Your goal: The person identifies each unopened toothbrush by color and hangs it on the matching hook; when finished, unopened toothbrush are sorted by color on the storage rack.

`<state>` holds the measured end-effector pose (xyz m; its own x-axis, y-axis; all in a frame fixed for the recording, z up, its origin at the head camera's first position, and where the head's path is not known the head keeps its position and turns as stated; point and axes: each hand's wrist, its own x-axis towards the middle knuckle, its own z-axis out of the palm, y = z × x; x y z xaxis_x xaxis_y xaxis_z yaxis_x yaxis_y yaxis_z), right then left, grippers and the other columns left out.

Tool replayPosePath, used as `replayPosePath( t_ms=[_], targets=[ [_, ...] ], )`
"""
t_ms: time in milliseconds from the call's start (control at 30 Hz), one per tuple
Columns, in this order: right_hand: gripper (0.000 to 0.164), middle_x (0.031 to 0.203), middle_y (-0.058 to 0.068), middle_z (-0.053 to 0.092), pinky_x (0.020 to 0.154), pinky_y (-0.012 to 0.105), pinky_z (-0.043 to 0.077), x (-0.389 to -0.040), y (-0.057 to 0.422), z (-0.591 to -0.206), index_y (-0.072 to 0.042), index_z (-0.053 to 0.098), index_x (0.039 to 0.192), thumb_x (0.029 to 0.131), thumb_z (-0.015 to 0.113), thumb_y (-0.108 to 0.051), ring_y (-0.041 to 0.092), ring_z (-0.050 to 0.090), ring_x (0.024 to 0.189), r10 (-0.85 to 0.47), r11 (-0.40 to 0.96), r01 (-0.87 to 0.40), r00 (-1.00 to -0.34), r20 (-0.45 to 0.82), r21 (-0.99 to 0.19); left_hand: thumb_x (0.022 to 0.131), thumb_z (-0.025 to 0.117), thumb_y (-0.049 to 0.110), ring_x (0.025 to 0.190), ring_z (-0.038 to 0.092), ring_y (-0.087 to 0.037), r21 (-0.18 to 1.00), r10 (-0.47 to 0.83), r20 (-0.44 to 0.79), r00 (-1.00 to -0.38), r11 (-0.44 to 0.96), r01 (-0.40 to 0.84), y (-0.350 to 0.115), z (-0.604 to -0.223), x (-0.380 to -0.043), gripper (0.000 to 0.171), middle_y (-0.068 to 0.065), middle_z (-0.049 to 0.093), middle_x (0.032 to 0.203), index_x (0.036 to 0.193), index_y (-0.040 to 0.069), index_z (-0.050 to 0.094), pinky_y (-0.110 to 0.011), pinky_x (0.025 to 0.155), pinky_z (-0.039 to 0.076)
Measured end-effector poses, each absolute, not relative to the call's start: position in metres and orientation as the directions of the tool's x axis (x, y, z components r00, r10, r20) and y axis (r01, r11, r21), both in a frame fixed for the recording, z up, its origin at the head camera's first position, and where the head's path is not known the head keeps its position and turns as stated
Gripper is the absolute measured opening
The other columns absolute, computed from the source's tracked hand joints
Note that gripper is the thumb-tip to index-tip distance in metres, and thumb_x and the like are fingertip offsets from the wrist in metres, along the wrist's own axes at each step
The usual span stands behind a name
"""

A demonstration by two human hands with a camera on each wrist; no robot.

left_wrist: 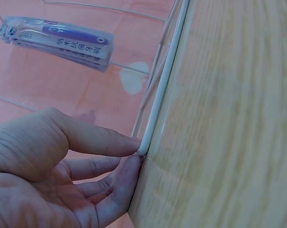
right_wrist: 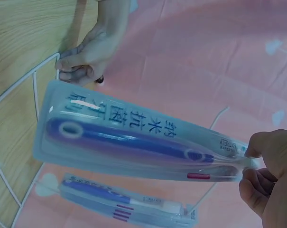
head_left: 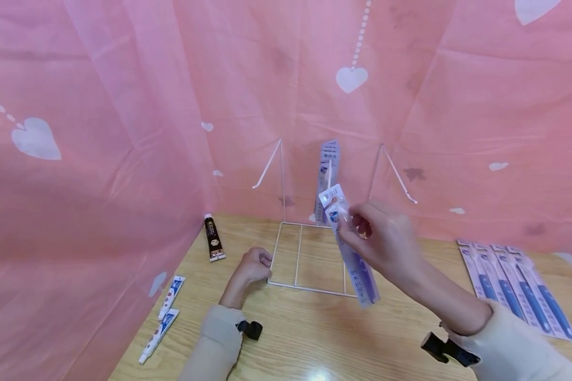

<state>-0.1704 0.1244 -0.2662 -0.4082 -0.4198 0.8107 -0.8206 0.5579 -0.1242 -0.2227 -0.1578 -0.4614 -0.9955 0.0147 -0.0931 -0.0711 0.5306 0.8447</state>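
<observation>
My right hand [head_left: 386,238] pinches a packaged purple toothbrush [right_wrist: 129,137] near the top of its pack, in front of the middle hook of a white wire rack [head_left: 310,289]. Its header card, with a hang hole, points up toward that hook. Several packaged toothbrushes [head_left: 321,185] hang on the hook behind it, seen also in the left wrist view as a purple stack [left_wrist: 62,40]. Low at the left, my left hand [head_left: 255,266] pinches the front left corner of the rack's base between thumb and fingers, against the wooden table.
Several packaged blue toothbrushes [head_left: 515,288] lie in a row at the right. At the left lie a black toothpaste tube [head_left: 213,238] and two white tubes [head_left: 171,297]. Bare side hooks [head_left: 267,165] jut forward from the rack. A pink curtain [head_left: 124,132] hangs behind.
</observation>
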Motion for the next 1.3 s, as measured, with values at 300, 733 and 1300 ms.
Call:
replayPosePath(
  t_ms=[300,733,1300],
  targets=[
    [0.008,0.071,-0.001,0.06,0.051,0.019,0.045,-0.174,0.117,-0.267,-0.006,0.069,0.083,0.077,0.073,-0.002,0.009,0.054,0.059,-0.428,0.566,-0.809,-0.455,0.781,-0.161,0.059,0.066,-0.015,0.076,0.058,-0.021,0.851,0.005,-0.089,-0.996,0.52,-0.073,-0.158,-0.464,-0.224,0.038,-0.009,0.063,0.083,0.095,-0.004,0.067,-0.029,0.066,0.051],
    [0.007,0.067,0.001,0.062,0.048,0.025,0.046,-0.208,0.107,-0.274,-0.006,0.064,0.077,0.08,0.07,-0.004,0.011,0.054,0.056,-0.364,0.604,-0.716,-0.639,0.678,-0.351,0.06,0.066,-0.015,0.077,0.058,-0.021,0.851,0.016,-0.099,-0.995,0.519,-0.076,-0.157,-0.464,-0.224,0.039,-0.009,0.062,0.084,0.097,-0.004,0.066,-0.03,0.068,0.053],
    [0.018,0.068,0.012,0.067,0.056,0.034,0.044,-0.279,0.081,-0.28,0.0,0.063,0.075,0.077,0.079,-0.009,0.025,0.061,0.061,-0.121,0.67,-0.495,-0.808,0.576,-0.553,0.061,0.068,-0.015,0.077,0.058,-0.021,0.854,0.008,-0.108,-0.994,0.513,-0.088,-0.16,-0.462,-0.222,0.037,-0.009,0.063,0.084,0.097,-0.004,0.067,-0.03,0.068,0.052]
  ],
)
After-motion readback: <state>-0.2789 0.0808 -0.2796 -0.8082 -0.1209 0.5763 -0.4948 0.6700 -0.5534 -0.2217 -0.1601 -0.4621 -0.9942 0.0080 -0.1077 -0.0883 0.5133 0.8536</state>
